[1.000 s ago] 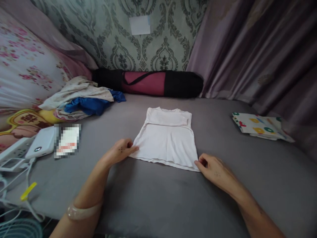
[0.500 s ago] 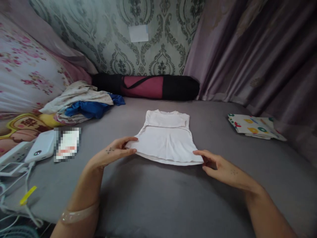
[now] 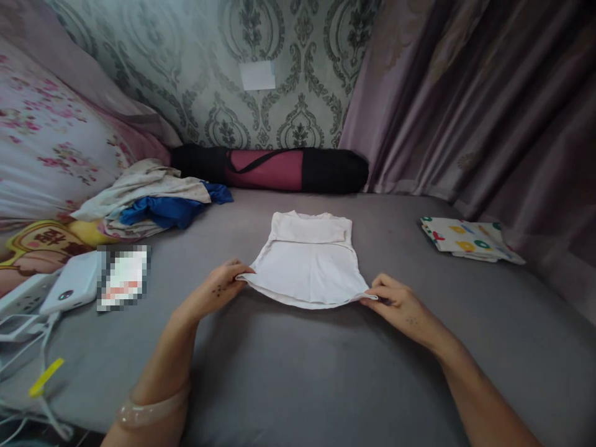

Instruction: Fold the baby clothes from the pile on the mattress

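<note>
Right now, my left hand point(image 3: 221, 284) pinches one bottom corner of the white shirt point(image 3: 307, 267), and my right hand point(image 3: 395, 304) pinches the other. The shirt lies between them on the grey sheet point(image 3: 298, 366), fabric folded across its upper part. Beyond it rests a long black-and-maroon bag point(image 3: 267, 169); well to the right lies a folded patterned cloth point(image 3: 470, 239).

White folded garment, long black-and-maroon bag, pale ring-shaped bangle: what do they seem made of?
White folded garment: thin, matte fabric, probably cotton; it creases softly and drapes.
Long black-and-maroon bag: matte cloth, perhaps nylon, judging by its dull panels.
Pale ring-shaped bangle: smooth, glossy, with bright highlights; glass, stone or plastic, unclear.
</note>
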The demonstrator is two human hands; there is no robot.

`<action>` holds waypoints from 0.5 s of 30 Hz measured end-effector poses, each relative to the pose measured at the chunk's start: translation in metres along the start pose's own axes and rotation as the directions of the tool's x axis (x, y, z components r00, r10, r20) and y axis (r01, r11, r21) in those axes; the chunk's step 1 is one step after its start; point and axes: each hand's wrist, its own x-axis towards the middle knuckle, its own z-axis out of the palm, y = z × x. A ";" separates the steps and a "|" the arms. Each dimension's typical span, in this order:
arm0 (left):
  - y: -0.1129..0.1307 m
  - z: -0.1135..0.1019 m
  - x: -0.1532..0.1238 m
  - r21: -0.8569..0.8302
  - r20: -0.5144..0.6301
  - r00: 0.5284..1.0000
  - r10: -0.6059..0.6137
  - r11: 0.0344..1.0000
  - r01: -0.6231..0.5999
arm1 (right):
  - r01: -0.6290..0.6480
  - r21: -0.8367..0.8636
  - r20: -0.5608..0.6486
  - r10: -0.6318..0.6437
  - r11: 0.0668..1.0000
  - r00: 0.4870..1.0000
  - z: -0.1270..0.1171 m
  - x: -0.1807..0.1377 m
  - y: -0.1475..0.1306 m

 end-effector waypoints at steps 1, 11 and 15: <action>-0.001 -0.001 0.000 -0.009 0.002 1.000 0.021 1.000 -0.021 | 0.032 -0.004 -0.013 -0.032 0.999 0.999 0.000 0.000 0.002; 0.007 -0.027 -0.022 -0.144 0.073 0.992 0.099 0.986 -0.088 | 0.107 0.156 0.172 -0.134 0.982 0.976 -0.020 -0.010 -0.013; 0.012 -0.039 -0.034 -0.265 0.174 0.976 0.130 0.961 -0.081 | 0.053 0.234 0.357 -0.137 0.971 0.924 -0.038 -0.017 -0.030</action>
